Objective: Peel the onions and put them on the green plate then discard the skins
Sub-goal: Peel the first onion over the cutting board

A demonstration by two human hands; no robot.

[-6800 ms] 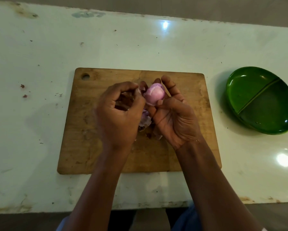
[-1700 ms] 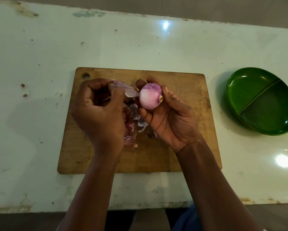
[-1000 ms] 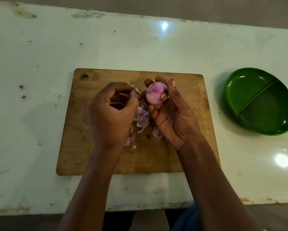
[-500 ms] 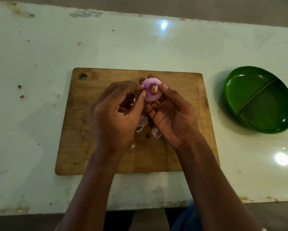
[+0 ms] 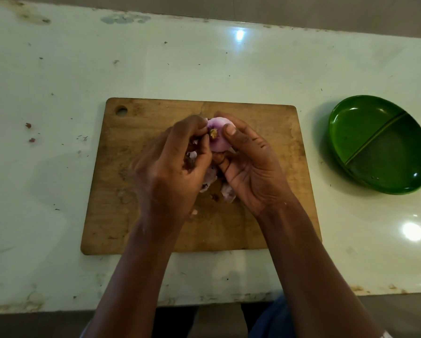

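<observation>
A small purple onion is held over the wooden cutting board, its brown root end turned toward me. My right hand cups it, thumb on top and fingers beneath. My left hand is beside it, thumb and fingertips pinched at the root end. Loose purple skins lie on the board under both hands, partly hidden. The green divided plate sits to the right of the board with nothing in it.
The board lies on a pale, stained counter whose near edge runs along the bottom of the view. A few skin scraps lie on the counter left of the board.
My right hand has turned the onion so its root end faces me. My left hand, which earlier pulled a strip of skin away leftward, has come back and pinches at the root.
</observation>
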